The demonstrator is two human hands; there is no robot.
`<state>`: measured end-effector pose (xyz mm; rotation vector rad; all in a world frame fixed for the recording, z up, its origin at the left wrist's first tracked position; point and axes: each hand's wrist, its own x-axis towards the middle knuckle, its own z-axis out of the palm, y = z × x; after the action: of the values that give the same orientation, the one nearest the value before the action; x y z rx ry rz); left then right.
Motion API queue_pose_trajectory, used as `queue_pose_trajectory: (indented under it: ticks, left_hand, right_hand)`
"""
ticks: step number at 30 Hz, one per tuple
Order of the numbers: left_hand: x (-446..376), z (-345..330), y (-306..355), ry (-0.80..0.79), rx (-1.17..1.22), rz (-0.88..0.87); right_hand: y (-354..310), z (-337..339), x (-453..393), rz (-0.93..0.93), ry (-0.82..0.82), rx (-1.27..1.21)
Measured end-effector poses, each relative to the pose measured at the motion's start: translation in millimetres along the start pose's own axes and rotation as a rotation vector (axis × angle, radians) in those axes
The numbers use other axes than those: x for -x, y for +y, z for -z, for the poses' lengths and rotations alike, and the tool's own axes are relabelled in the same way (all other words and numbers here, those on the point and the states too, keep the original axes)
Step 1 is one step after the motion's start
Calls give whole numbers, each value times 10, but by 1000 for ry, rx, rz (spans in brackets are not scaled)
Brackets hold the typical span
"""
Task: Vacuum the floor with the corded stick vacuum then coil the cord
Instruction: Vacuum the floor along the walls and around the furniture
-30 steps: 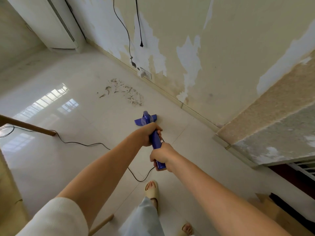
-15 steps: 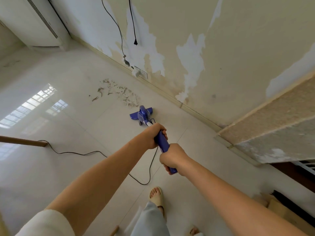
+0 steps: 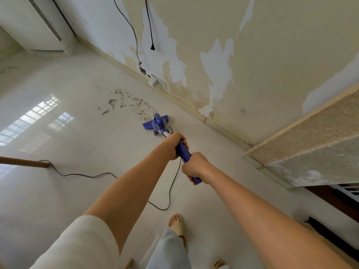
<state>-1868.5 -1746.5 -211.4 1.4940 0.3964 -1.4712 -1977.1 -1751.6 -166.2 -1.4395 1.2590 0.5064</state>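
Observation:
A purple stick vacuum (image 3: 158,125) stands on the pale tiled floor with its head at the near edge of a patch of brown debris (image 3: 132,103). My left hand (image 3: 173,145) grips the purple handle higher up the stick, and my right hand (image 3: 196,167) grips its end. The thin black cord (image 3: 93,174) drops from the handle, loops on the floor by my foot and trails off left past a wooden post.
A peeling wall with a skirting board runs along the right, with a wall socket (image 3: 158,83) and dangling cables. A stone ledge (image 3: 310,144) juts out at right. A white air-conditioner unit (image 3: 37,26) stands far left. A wooden post (image 3: 25,163) lies at left.
The vacuum head has been pushed forward from open tile to the near edge of the debris patch. Both hands keep their grip on the handle, and the view has moved closer.

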Motion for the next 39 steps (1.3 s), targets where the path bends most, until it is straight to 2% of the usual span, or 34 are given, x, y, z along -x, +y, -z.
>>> queue_pose_trajectory:
  ticks: [10, 13, 18, 26, 29, 34, 39]
  left_hand:
    - [192, -278, -422, -23, -4, 18]
    - [392, -403, -619, -39, 59, 26]
    - [824, -567, -1158, -80, 191, 36]
    - [1332, -530, -2043, -79, 265, 13]
    - [1356, -451, -2137, -93, 206, 14]
    - [1275, -537, -2074, -83, 21, 13]
    - [1066, -592, -1786, -64, -72, 0]
  right_hand:
    - [419, 224, 408, 12, 5, 77]
    - [574, 323, 666, 9, 14, 101]
    - [1015, 353, 1162, 49, 54, 204]
    - [1780, 49, 1747, 117, 113, 341]
    - [1878, -70, 1772, 123, 70, 266]
    - [1904, -93, 1626, 26, 0, -34]
    - [1730, -24, 1322, 1, 0, -136]
